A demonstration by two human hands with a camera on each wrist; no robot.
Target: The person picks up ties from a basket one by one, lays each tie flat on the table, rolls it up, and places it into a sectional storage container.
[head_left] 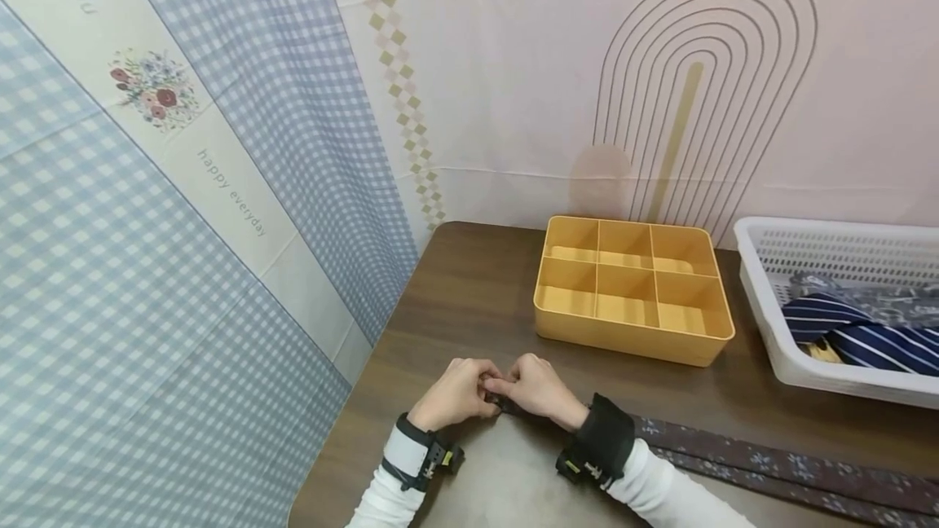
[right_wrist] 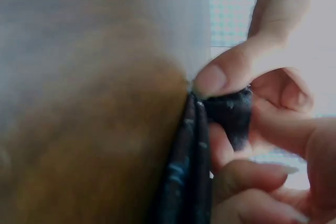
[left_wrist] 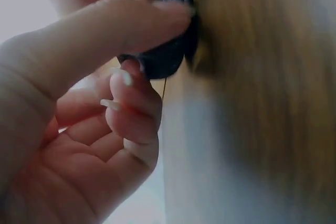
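A dark necktie [head_left: 770, 463] with small pale flowers lies across the brown table [head_left: 469, 292], running off to the right. Both hands meet at its left end near the table's front edge. My left hand [head_left: 456, 392] pinches the tie's end [left_wrist: 163, 59] between thumb and curled fingers. My right hand [head_left: 534, 385] grips the same end, with the folded fabric [right_wrist: 231, 114] held between thumb and fingers. In the right wrist view the tie [right_wrist: 186, 182] trails down from the grip, doubled over.
A yellow divided box [head_left: 631, 288] with several compartments stands behind the hands. A white slatted basket [head_left: 763, 283] at the right holds a navy striped tie [head_left: 858, 332] and other ties. Patterned cloth walls close the left and back.
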